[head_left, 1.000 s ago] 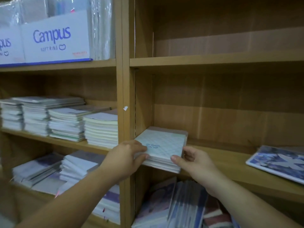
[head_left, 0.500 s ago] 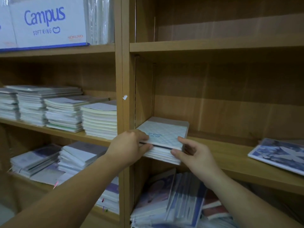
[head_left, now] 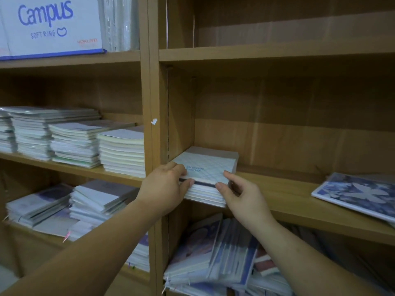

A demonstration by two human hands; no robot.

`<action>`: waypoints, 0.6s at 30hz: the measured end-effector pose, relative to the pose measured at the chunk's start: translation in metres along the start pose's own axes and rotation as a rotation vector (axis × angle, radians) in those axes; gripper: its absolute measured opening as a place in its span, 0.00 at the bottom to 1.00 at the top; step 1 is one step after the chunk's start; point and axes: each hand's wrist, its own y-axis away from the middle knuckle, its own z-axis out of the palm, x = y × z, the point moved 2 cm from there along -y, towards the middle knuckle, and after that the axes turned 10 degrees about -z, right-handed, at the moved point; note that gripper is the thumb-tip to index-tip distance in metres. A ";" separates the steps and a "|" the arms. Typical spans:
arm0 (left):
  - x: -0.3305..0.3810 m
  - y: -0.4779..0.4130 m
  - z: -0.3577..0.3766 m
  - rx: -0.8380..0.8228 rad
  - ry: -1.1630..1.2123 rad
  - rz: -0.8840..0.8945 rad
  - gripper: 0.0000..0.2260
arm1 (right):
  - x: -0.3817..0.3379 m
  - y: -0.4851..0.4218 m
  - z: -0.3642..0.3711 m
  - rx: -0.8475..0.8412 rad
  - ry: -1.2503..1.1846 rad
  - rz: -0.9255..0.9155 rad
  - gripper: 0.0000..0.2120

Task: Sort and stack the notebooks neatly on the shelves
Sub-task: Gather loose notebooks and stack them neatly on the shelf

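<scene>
My left hand [head_left: 165,185] and right hand [head_left: 245,196] pinch the notebook stack [head_left: 206,167] — best squared flush at the shelf [head_left: 299,201] left end.

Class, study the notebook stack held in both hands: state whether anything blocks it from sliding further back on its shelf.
Nothing visible does. The notebook stack, gripped by the left hand and right hand, overhangs the shelf at its front edge; the blue-patterned notebook on that shelf lies far right, apart from it.

The box [head_left: 53,26] reads "Campus SOFT RING".
</scene>
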 end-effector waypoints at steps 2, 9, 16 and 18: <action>0.009 0.001 -0.007 -0.008 -0.138 0.023 0.15 | -0.002 -0.003 -0.005 -0.059 -0.063 0.047 0.31; 0.113 0.031 -0.007 0.059 0.170 0.366 0.14 | -0.010 0.011 -0.098 -0.072 0.310 0.014 0.21; 0.278 0.064 0.049 -0.290 0.537 0.557 0.14 | -0.006 0.069 -0.295 0.009 0.995 0.085 0.14; 0.324 0.075 0.056 -0.315 0.578 0.647 0.14 | 0.010 0.091 -0.350 0.037 1.059 0.205 0.15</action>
